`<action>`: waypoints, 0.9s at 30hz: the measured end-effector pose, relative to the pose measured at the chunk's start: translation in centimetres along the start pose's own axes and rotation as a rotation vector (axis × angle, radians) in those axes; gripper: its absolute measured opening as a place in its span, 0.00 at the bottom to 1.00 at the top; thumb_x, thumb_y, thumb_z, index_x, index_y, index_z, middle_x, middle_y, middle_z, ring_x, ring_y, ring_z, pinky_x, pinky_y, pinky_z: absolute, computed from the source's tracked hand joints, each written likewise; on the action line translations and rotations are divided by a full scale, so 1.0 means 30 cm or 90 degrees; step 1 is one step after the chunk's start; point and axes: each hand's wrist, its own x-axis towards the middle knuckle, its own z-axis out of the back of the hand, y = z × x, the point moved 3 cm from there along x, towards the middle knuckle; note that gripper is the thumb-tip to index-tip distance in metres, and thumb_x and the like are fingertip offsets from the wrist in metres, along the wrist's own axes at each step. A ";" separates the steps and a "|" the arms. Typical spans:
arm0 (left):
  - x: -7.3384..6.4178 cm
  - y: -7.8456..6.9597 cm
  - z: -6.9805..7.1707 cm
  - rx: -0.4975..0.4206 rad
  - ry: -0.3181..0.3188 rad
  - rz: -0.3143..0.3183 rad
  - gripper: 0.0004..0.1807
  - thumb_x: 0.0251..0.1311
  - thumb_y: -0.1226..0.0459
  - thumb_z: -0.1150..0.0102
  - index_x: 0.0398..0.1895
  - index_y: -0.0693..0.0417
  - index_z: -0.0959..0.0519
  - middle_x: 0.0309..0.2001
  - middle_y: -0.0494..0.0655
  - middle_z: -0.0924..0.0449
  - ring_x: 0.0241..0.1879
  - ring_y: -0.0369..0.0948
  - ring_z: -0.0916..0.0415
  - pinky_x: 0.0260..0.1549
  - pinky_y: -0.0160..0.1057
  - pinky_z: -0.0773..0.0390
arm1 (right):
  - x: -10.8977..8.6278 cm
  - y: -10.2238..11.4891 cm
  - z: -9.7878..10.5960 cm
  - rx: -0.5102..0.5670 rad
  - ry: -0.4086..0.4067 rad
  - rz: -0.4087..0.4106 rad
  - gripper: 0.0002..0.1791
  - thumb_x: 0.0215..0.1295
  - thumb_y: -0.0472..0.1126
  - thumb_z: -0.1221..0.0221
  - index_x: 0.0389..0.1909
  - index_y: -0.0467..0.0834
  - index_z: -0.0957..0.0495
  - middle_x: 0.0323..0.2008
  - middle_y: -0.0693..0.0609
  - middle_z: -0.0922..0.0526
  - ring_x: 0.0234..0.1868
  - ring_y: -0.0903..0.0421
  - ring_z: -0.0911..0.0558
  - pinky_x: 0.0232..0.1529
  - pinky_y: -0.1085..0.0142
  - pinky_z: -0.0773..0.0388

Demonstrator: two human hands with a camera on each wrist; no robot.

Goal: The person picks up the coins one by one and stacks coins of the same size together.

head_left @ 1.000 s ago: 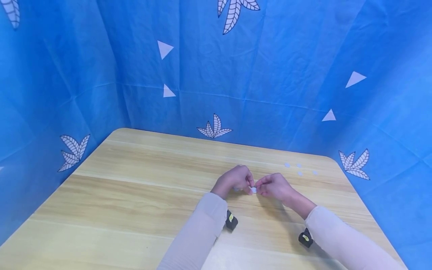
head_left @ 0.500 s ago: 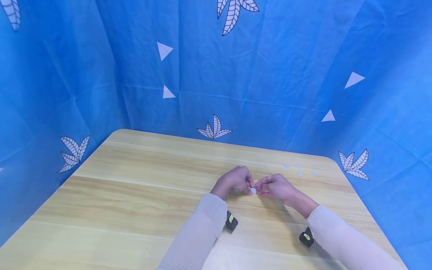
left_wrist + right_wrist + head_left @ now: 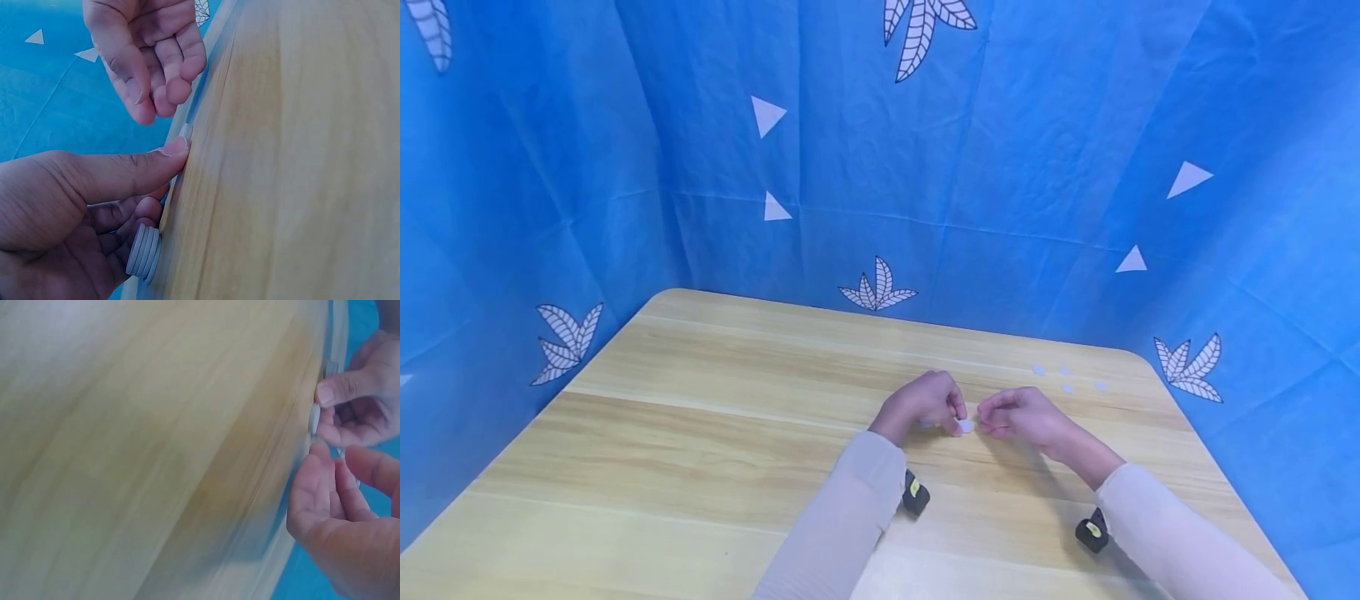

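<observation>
My left hand (image 3: 927,398) pinches a small white disc (image 3: 966,426) by its left side, low at the tabletop. In the left wrist view its thumb tip covers most of that disc (image 3: 186,130). Beneath the same palm stands a short stack of white discs (image 3: 144,253), mostly screened by the hand in the head view. Just right of the pinched disc, my right hand (image 3: 1022,417) has its fingers loosely bent and holds nothing. The right wrist view shows its thumb apart from the fingers, with the fingertips (image 3: 319,450) close to the disc's edge.
Several loose white discs (image 3: 1067,388) lie spread at the back right of the wooden table (image 3: 700,467). A blue patterned cloth (image 3: 865,150) hangs behind the table and along its sides. Black wrist cameras (image 3: 1092,532) sit below both sleeves.
My right hand has let go of the white disc's right side and drawn back a little to the right. The left hand stays in place at the disc.
</observation>
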 end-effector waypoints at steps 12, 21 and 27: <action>-0.001 0.006 -0.002 -0.004 -0.010 -0.001 0.09 0.42 0.64 0.24 0.25 0.45 0.18 0.26 0.39 0.22 0.26 0.36 0.31 0.25 0.33 0.28 | -0.020 0.003 0.071 -0.049 -0.014 0.010 0.22 0.61 0.33 0.39 0.54 0.26 0.31 0.48 0.33 0.21 0.47 0.44 0.19 0.47 0.54 0.22; -0.005 0.002 -0.008 -0.012 -0.006 0.001 0.09 0.43 0.64 0.24 0.25 0.47 0.17 0.26 0.40 0.22 0.26 0.36 0.30 0.26 0.34 0.27 | -0.018 -0.002 0.131 -0.097 0.007 0.015 0.25 0.61 0.36 0.38 0.55 0.28 0.30 0.47 0.35 0.20 0.46 0.43 0.19 0.47 0.53 0.23; -0.010 -0.001 -0.007 -0.011 -0.011 0.011 0.09 0.43 0.64 0.25 0.25 0.47 0.18 0.25 0.40 0.23 0.25 0.36 0.31 0.25 0.33 0.29 | -0.003 -0.005 0.175 -0.121 0.037 0.019 0.24 0.61 0.37 0.38 0.56 0.31 0.29 0.48 0.36 0.21 0.47 0.43 0.20 0.49 0.54 0.23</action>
